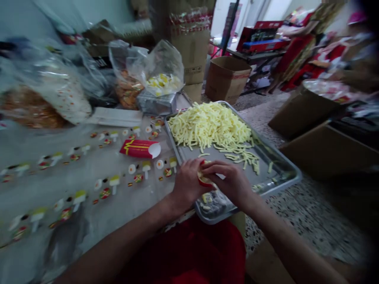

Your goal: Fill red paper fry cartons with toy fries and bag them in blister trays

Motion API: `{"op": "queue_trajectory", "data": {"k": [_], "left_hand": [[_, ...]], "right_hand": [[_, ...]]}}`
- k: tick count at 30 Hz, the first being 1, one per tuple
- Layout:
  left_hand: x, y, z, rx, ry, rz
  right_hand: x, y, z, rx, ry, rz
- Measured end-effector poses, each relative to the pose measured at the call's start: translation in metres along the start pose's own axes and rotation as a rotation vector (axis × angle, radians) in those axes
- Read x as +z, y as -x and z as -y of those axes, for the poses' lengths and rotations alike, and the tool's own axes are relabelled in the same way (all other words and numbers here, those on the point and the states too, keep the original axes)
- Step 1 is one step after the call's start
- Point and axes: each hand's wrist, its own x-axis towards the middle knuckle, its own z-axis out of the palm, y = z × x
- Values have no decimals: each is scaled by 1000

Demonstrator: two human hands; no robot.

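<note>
My left hand (187,182) is wrapped round a small red fry carton (205,183), its mouth turned up toward me. At that mouth the fingers of my right hand (232,182) are pinched together, and pale strips show inside; what the fingertips hold is hidden. Both hands are over the near left corner of a metal tray (274,156). A heap of pale yellow, fry-like strips (210,125) fills the tray's far part, with loose ones scattered nearer. Another red fry carton (137,148), with a yellow pattern, lies flat on the table left of the tray.
Rows of small food-shaped pieces (114,181) cover the table at left. Clear plastic bags (63,90) of pieces and a bag of yellow-white pieces (162,81) stand behind. Open cardboard boxes (226,79) stand on the floor beyond. A person (299,51) is at the back right.
</note>
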Motion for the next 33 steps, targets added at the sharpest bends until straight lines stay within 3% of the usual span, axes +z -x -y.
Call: {"op": "queue_trajectory", "data": {"k": [2, 5, 8, 12, 14, 17, 21, 24, 26, 29, 31, 33], "left_hand": [[-2, 8, 0, 26, -29, -69], [-11, 17, 5, 42, -88, -186], [-27, 28, 17, 24, -145, -328], [-62, 35, 36, 5, -143, -390], [-78, 35, 44, -34, -115, -388], [-90, 32, 52, -79, -29, -359], [-95, 25, 68, -37, 71, -243], [-125, 4, 100, 30, 43, -34], [-154, -16, 130, 64, -87, 90], [-188, -48, 173, 61, -291, 283], [-195, -62, 190, 96, -365, 435], [-195, -71, 196, 165, -399, 502]], "right_hand": [[13, -1, 6, 77, 13, -167], [38, -10, 24, 117, 99, -284], [61, -21, 46, 73, 29, -242], [73, -35, 65, -61, -70, -25], [76, -38, 69, -83, -73, -79], [89, -38, 68, 17, -84, -240], [118, -47, 51, 136, -279, -185], [120, -75, 27, 252, -422, -170], [108, -104, 8, 262, -343, -150], [87, -157, -16, 177, -48, -61], [83, -187, -27, 146, 72, 52], [86, -209, -32, 126, 150, 187]]}}
